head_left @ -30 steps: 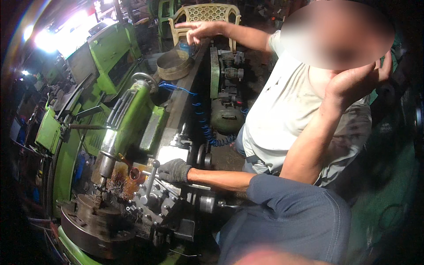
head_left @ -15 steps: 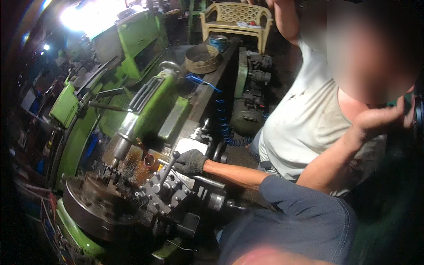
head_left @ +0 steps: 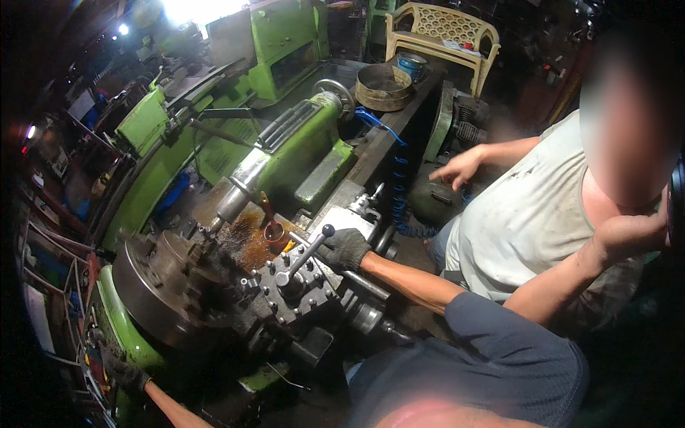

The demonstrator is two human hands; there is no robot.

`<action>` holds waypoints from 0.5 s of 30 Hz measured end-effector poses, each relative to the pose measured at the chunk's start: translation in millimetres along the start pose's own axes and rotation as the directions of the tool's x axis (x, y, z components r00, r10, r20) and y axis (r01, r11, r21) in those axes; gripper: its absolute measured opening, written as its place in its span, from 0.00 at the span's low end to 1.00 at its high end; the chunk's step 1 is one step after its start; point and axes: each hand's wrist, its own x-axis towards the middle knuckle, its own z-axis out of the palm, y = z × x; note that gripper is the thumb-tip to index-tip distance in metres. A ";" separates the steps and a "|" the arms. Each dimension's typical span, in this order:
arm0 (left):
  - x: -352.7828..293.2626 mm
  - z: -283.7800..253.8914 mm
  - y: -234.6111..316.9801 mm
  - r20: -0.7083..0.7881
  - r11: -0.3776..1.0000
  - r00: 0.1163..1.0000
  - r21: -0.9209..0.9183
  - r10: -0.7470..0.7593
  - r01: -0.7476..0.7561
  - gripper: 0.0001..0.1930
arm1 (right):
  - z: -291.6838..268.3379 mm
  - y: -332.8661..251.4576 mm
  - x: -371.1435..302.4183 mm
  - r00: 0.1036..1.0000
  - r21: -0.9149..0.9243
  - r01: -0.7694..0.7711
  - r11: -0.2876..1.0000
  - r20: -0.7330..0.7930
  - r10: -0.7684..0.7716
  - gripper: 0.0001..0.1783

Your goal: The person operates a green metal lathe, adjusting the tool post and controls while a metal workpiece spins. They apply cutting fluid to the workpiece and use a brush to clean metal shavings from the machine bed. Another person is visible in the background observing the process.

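A dark grey work glove covers my right hand (head_left: 344,248), which lies on the lathe's carriage just behind the square tool post (head_left: 282,294). Its fingers look loosely laid on the metal, partly behind the ball-ended clamping lever (head_left: 310,255); I see nothing held. My left hand (head_left: 125,367), gloved too, is low at the far left beside the green headstock (head_left: 114,314). Shadow hides its fingers. Between the hands sits the big round chuck (head_left: 153,292). A brush (head_left: 267,207) stands in a small reddish cup (head_left: 275,234) on the oily bed behind the tool post.
The green tailstock (head_left: 292,143) with its handwheel points at the chuck. A round pan (head_left: 384,89), a blue air gun (head_left: 368,116) and its coiled hose lie beyond. At the right a co-worker in a pale shirt (head_left: 528,200) extends one hand (head_left: 460,167). A cream bench (head_left: 442,28) stands behind.
The view has shifted, and my left hand now shows at the lower left. The co-worker's raised arm has come down, its hand pointing toward the machine. My right hand stays on the carriage.
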 end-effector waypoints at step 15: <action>-4.4 -2.0 -4.9 0.003 0.998 0.999 -0.034 -0.052 0.052 0.26 | 0.9 -1.8 0.1 0.999 -0.076 0.001 0.997 0.039 0.002 0.19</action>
